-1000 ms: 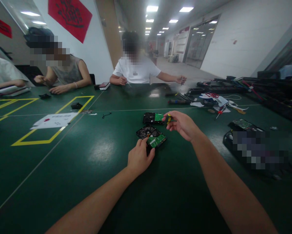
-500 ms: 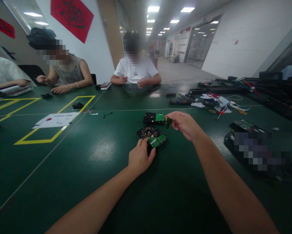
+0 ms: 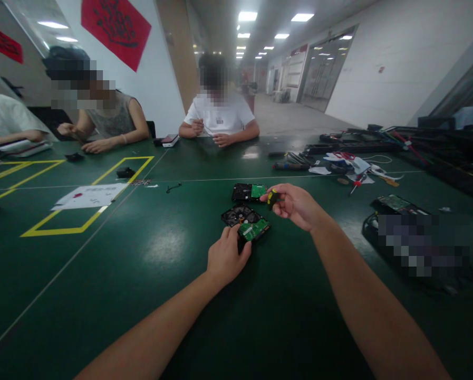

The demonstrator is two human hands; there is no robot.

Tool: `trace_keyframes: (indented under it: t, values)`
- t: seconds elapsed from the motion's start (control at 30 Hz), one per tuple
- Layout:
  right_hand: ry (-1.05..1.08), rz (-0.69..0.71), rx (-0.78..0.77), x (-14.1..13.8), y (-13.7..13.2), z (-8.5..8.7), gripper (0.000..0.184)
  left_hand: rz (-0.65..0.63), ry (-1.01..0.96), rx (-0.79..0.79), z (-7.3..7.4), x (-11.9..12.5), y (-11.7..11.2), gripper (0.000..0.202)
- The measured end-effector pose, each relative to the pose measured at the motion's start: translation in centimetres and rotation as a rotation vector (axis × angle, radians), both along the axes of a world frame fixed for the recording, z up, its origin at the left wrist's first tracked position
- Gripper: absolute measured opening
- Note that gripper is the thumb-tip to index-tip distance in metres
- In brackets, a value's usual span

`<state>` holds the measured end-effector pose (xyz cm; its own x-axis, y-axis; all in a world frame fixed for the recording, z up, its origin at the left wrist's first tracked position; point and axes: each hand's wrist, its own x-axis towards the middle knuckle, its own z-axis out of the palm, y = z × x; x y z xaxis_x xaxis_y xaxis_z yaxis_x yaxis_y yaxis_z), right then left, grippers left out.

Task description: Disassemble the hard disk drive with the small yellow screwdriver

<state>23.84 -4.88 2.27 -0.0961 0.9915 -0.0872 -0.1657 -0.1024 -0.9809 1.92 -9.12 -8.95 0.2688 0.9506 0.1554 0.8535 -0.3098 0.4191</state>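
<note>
My left hand (image 3: 227,253) grips the near left edge of a hard drive (image 3: 256,229), fingers on its top and thumb at its near side. The drive lies on the table with a green circuit board and a round dark casing facing up. In my right hand (image 3: 295,205) a small screwdriver (image 3: 273,199) with a black and yellow handle is pinched, just above and to the right of the drive. Its tip cannot be made out. Just beyond lies a second hard drive (image 3: 242,192), black with a green board, close to my right fingertips.
Green table (image 3: 173,295) has yellow tape outlines (image 3: 54,230) and a white sheet (image 3: 88,196) at left. Tools and cables (image 3: 295,162) lie at the back right. Another circuit board (image 3: 402,203) rests on dark parts at right. Several people sit opposite, including a person in white (image 3: 220,119).
My right hand has shifted slightly and turned the screwdriver, so more of its yellow handle shows. My left hand stays on the hard drive. The person opposite has moved their hands.
</note>
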Motion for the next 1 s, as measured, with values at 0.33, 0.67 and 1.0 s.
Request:
trace_keyframes:
  t: [0.33,0.67,1.0]
  values:
    - [-0.205,-0.055,0.161,0.9,-0.1,0.2,0.017,-0.005,-0.004,0.003,0.0,-0.2,0.0,0.055]
    - [-0.098,-0.039,0.059,0.8,0.4,-0.2,0.019,-0.005,-0.007,0.001,0.0,-0.1,0.0,0.055]
    - [0.047,-0.003,0.029,0.5,0.0,0.0,0.016,0.001,-0.012,-0.009,0.1,-0.1,0.0,0.055]
